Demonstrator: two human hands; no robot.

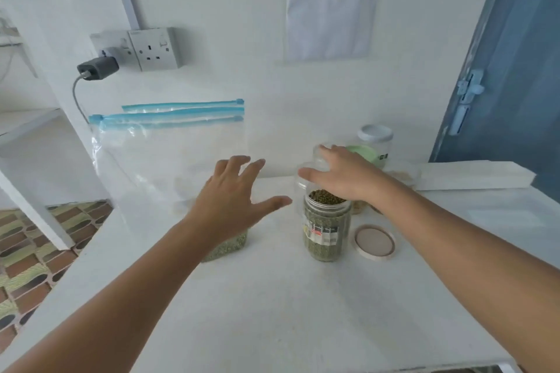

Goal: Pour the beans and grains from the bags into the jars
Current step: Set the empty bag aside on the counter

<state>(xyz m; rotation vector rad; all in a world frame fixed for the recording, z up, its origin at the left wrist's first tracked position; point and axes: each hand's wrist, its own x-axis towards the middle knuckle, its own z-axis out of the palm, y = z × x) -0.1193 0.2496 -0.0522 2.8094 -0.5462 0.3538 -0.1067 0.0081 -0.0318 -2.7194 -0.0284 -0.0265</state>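
Observation:
An open jar point(325, 228) full of green beans stands mid-table, its beige lid point(375, 241) lying flat to its right. Behind it stand empty clear jars point(303, 183); my right hand point(342, 174) reaches over the full jar and its fingers touch their rims. Clear zip bags point(169, 160) with blue seals lean against the wall at left; the front one holds a few green beans point(225, 247) at the bottom. My left hand point(235, 194) hovers in front of the bags, fingers spread, holding nothing.
A white-lidded jar point(375, 138) and a green lid point(365, 153) sit at the back right, next to a white box point(472, 177). A charger point(98, 68) is plugged into the wall socket. The table's left edge point(75, 272) drops to a tiled floor.

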